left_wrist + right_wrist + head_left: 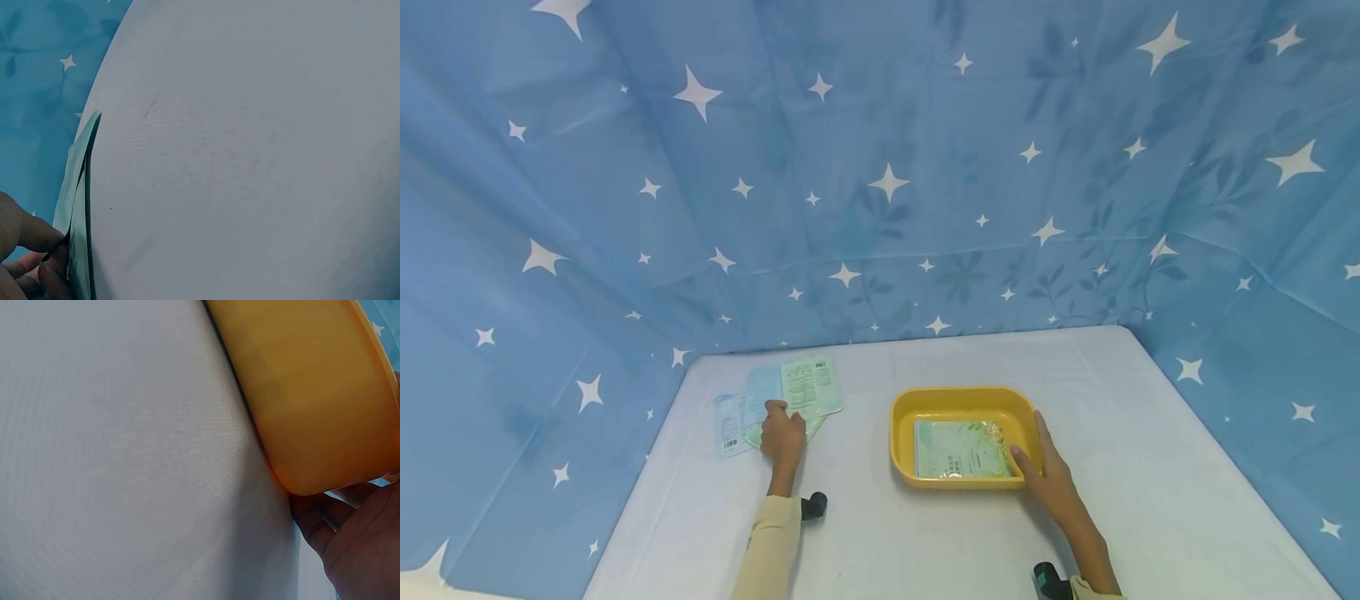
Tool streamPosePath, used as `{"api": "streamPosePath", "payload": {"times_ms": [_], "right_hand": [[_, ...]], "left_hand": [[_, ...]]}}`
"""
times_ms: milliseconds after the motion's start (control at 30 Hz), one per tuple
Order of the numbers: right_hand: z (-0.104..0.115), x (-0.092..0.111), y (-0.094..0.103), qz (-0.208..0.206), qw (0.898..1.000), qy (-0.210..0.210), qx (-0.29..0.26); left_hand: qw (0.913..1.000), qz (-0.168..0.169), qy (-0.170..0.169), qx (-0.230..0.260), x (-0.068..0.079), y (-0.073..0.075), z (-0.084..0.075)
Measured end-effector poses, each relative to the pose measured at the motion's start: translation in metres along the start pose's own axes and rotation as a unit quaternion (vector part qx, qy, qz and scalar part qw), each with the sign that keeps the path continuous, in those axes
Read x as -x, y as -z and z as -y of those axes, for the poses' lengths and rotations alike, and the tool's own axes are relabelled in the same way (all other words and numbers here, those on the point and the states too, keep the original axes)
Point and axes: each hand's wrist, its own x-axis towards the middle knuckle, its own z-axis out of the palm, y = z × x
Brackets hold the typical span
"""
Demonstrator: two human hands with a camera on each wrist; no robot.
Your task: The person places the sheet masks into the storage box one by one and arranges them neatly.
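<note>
My left hand (783,434) is over a loose pile of flat sachets at the table's left. Its thumb and fingers pinch the edge of a green sachet (80,206), seen edge-on in the left wrist view. Pale blue sachets (730,426) and a printed green sachet (812,386) overlap around it. With the thumb inside and the fingers outside, my right hand (1051,479) grips the right end of a yellow plastic tub (312,394). Inside the tub lies another green sachet (961,449) with a flower print, flat on the bottom.
A white cloth (865,542) covers the table. Blue curtains (850,225) with white stars hang behind it and along both sides. Each wrist wears a small black camera, such as the left wrist camera (814,506).
</note>
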Motion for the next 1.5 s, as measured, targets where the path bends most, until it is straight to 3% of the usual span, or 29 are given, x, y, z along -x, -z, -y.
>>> {"api": "streamPosePath", "payload": {"times_ms": [500,1000,1133,1367,1500], "right_hand": [[0.000,0.000,0.001,-0.001,1.000,-0.004,-0.006],[0.002,0.001,0.001,-0.004,1.000,-0.002,-0.006],[0.002,0.002,0.002,-0.003,1.000,-0.007,-0.007],[0.002,0.002,0.002,0.001,1.000,-0.011,-0.010],[0.002,0.002,0.002,0.000,1.000,-0.010,-0.009]], "left_hand": [[0.9990,0.004,0.006,0.045,-0.001,0.005,0.004],[0.9956,-0.039,-0.004,0.085,0.007,0.004,0.005],[0.9931,-0.059,-0.026,0.098,0.010,0.002,0.005],[0.9844,-0.103,-0.097,0.104,0.020,-0.003,0.000],[0.9797,-0.123,-0.110,0.115,0.024,-0.006,0.000]]}}
